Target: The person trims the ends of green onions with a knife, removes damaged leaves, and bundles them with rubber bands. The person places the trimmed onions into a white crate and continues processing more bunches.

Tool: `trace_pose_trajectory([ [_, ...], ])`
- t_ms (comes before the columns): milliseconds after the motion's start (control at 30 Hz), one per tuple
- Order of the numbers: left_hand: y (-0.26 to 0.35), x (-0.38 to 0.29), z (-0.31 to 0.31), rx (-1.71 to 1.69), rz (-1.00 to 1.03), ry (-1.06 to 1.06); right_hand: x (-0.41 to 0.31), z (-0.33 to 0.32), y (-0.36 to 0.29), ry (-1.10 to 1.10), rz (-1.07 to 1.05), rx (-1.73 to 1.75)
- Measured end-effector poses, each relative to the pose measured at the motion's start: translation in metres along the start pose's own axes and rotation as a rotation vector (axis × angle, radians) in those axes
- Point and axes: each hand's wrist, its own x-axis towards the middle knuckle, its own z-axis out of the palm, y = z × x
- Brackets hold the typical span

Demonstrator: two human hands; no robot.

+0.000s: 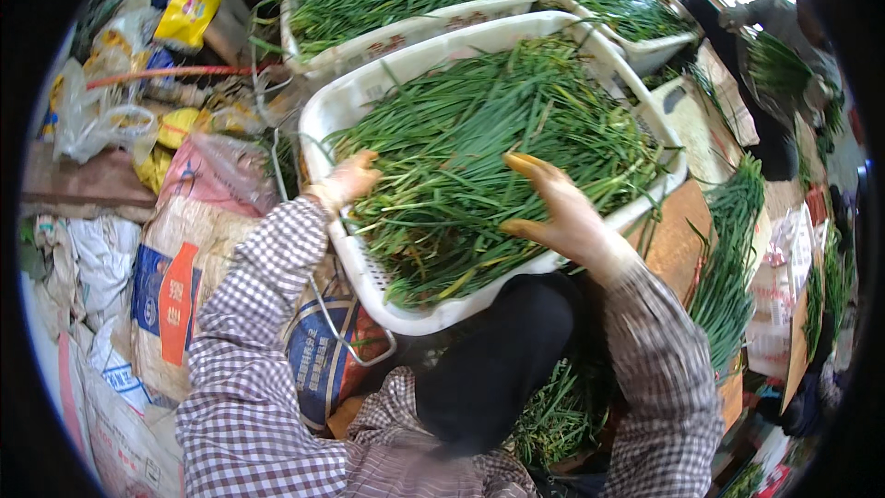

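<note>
A white plastic crate (425, 321) full of loose green chives (470, 124) stands tilted before me. Over its left rim reaches my left hand (351, 180), in a pale glove, its fingers curled at the pale stem ends; whether they grip any stems cannot be told. My right hand (563, 214), gloved with yellowed fingertips, hovers above the right part of the heap. Its thumb and fingers are spread, with nothing held between them. Checked sleeves cover both arms, and my dark-clad knee (498, 353) is below the crate's near rim.
Two more crates of chives, one at back left (415, 31) and one at back right (643, 48), adjoin mine. A tied chive bundle (726, 270) lies on a board (674, 242). Printed sacks (166, 297) and a bent metal rod (332, 321) are left. Another person (781, 21) holds chives.
</note>
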Motion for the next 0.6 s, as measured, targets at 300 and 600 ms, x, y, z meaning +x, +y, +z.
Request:
trace_pose_trajectory([
  [300, 0.029, -0.014, 0.019, -0.218, 0.092, -0.194, 0.17, 0.154, 0.0, -0.937, 0.061, -0.866],
  [600, 0.028, -0.031, 0.04, -0.109, 0.288, -0.272, 0.111, 0.089, 0.02, -0.503, 0.007, -0.58],
])
